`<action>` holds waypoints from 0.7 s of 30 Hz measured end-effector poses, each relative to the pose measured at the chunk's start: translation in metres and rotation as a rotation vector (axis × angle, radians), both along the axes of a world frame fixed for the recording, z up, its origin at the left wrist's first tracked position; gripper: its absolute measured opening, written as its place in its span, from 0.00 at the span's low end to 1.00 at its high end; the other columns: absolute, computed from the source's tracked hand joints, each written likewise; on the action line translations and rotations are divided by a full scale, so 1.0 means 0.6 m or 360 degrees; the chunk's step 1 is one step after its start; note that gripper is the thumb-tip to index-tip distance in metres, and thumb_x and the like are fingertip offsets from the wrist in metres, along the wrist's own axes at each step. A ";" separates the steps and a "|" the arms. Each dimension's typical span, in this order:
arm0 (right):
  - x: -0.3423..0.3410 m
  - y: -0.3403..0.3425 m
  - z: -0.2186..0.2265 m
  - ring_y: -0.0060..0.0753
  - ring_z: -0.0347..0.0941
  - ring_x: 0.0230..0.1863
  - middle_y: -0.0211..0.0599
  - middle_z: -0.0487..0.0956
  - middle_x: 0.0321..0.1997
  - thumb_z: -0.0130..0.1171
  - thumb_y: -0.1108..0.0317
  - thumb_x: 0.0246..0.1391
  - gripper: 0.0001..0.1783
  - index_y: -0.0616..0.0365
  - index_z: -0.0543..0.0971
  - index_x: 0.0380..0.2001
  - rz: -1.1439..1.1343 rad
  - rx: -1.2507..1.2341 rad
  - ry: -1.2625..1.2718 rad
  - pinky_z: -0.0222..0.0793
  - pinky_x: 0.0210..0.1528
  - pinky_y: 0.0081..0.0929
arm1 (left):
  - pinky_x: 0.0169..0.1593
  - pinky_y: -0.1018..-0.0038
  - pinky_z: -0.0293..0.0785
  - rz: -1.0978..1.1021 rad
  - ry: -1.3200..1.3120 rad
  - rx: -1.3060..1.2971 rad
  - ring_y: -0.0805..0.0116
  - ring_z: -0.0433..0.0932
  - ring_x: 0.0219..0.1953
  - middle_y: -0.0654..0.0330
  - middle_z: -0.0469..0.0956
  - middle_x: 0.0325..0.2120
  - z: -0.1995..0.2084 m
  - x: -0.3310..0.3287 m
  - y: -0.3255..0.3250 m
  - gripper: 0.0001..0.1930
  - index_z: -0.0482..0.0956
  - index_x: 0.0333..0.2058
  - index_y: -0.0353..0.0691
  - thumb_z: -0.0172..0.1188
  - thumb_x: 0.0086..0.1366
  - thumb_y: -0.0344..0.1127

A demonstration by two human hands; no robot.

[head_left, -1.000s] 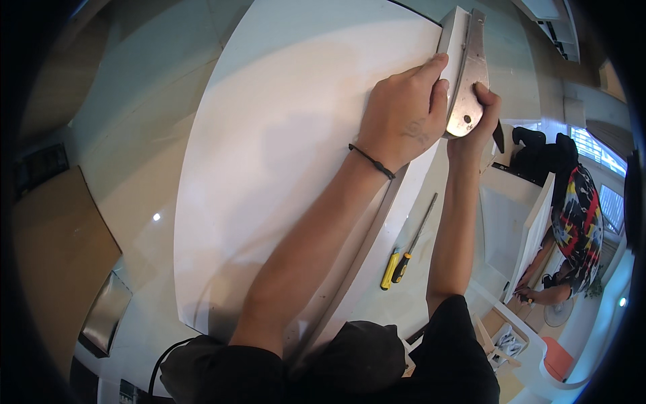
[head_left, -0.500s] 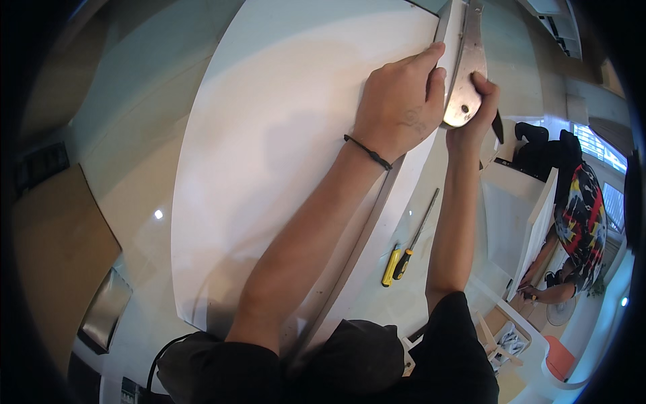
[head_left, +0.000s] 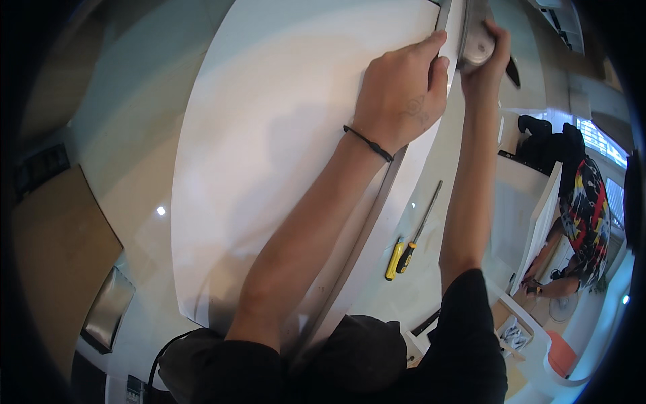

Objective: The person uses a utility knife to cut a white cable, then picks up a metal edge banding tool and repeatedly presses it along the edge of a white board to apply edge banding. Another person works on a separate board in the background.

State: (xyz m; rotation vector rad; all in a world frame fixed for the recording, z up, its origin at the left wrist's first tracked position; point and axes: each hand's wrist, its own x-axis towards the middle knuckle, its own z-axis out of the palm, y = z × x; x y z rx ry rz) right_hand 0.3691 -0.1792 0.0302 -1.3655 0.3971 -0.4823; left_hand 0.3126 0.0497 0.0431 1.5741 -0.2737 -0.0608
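Observation:
A large white panel (head_left: 262, 155) with a curved left side lies before me, edged on its right by a raised white strip (head_left: 367, 246). My left hand (head_left: 404, 94) is closed at the strip's upper part, thumb and forefinger at its edge; the other fingers are hidden. Beyond it my right hand (head_left: 494, 60) grips a flat silver metal piece (head_left: 479, 44) with a rounded end, set beside the strip. That piece's far end runs out of view. A dark pointed part (head_left: 513, 73) shows behind the right hand. Whether the metal touches the strip, I cannot tell.
A yellow-and-black screwdriver (head_left: 406, 258) and a yellow-handled tool (head_left: 393, 262) lie on the floor right of the strip. Farther right, a person in a patterned shirt (head_left: 587, 209) bends by a white cabinet (head_left: 518, 215). A brown board (head_left: 60, 262) lies at left.
My right hand and the metal piece have moved away from me, up along the strip. The left hand stays at nearly the same place on the strip.

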 end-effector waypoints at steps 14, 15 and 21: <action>-0.169 0.158 0.035 0.27 0.76 0.47 0.34 0.79 0.43 0.50 0.54 0.66 0.20 0.60 0.78 0.45 -0.0136 -0.0036 0.0173 0.72 0.54 0.26 | 0.34 0.68 0.77 0.0110 -0.0122 -0.0031 0.60 0.80 0.22 0.52 0.84 0.24 -0.003 -0.003 -0.004 0.18 0.82 0.55 0.37 0.58 0.69 0.35; -0.169 0.157 0.034 0.27 0.76 0.47 0.34 0.79 0.44 0.50 0.54 0.66 0.20 0.61 0.78 0.45 -0.0149 -0.0130 0.0130 0.72 0.54 0.26 | 0.33 0.68 0.77 0.0118 -0.0135 -0.0016 0.60 0.78 0.21 0.52 0.83 0.24 -0.004 -0.002 -0.004 0.18 0.82 0.54 0.37 0.58 0.69 0.35; -0.041 0.062 0.018 0.30 0.79 0.47 0.34 0.79 0.42 0.53 0.53 0.63 0.20 0.60 0.77 0.44 0.0039 -0.0176 -0.0063 0.75 0.52 0.29 | 0.42 0.57 0.81 0.0141 -0.0175 0.0016 0.45 0.84 0.34 0.45 0.85 0.32 0.001 -0.003 -0.003 0.17 0.82 0.52 0.34 0.54 0.68 0.33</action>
